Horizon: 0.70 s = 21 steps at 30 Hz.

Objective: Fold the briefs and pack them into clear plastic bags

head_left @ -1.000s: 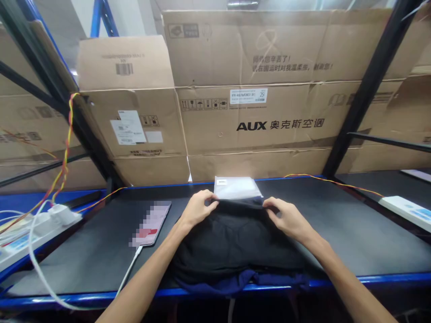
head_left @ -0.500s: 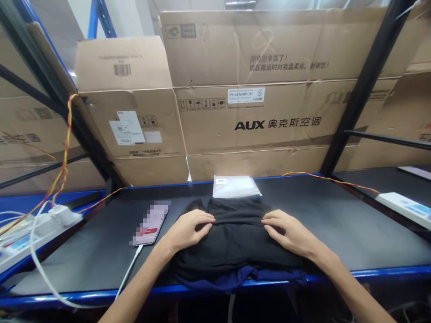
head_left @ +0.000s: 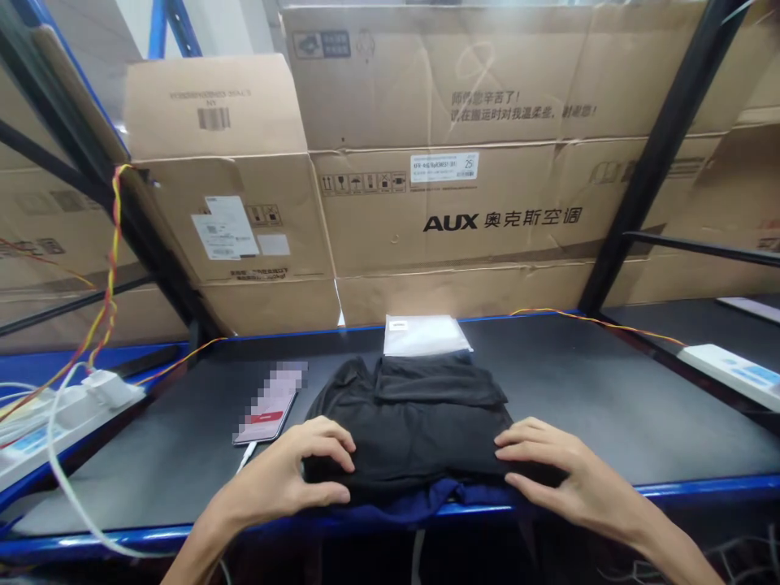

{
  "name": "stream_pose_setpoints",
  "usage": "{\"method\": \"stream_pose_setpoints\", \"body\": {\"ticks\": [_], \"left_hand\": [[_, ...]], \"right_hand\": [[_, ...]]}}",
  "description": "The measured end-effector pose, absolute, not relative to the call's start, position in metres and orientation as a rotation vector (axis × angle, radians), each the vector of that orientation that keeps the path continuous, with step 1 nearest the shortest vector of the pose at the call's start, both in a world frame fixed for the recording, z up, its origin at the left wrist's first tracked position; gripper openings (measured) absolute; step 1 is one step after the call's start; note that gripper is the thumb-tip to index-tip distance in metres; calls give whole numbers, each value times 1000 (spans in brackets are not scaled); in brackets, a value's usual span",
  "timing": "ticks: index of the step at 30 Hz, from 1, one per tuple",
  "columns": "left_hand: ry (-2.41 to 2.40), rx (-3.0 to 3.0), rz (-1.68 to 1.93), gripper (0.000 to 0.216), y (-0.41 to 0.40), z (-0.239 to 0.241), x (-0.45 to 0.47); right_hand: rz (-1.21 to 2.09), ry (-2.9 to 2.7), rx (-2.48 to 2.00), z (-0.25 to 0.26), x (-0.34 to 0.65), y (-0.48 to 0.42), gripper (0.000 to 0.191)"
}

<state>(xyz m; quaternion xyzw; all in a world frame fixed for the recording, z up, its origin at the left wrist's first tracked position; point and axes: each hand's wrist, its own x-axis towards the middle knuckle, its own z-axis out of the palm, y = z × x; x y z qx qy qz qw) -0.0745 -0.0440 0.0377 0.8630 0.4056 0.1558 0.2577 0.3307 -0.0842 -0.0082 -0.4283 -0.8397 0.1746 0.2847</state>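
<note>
Left to right: a white plastic power strip (head_left: 67, 422) with plugs in it; one flat rectangular phone (head_left: 268, 416); the left hand (head_left: 283, 467), spread and grasping nothing, at the folded black fabric garment (head_left: 420, 443) on the black bench (head_left: 609, 406); behind that, one translucent plastic bag (head_left: 423, 335), contents unclear; the right hand (head_left: 576, 471), likewise loose; a second white power strip (head_left: 734, 374).

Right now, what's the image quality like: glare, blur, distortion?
Head view, lighting: the black cloth shows faint folds, and the blue rail catches glints; head view, distortion: the black upright on the right leans outward, probably wide-angle stretch; head view, sharpness: AUX lettering reads clearly, text on the left flap is soft; head view, masking: blocky pixels cover much of the phone.
</note>
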Motion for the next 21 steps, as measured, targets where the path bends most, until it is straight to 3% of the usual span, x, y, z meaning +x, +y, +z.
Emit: {"method": "stream_pose_setpoints", "body": {"ticks": [8, 21], "left_hand": [[1068, 2208, 422, 17, -42, 41, -76], [989, 2079, 320, 26, -16, 51, -72]], "right_hand": [[522, -2081, -1236, -6, 329, -80, 19], [262, -1826, -1371, -6, 313, -57, 25]]}}
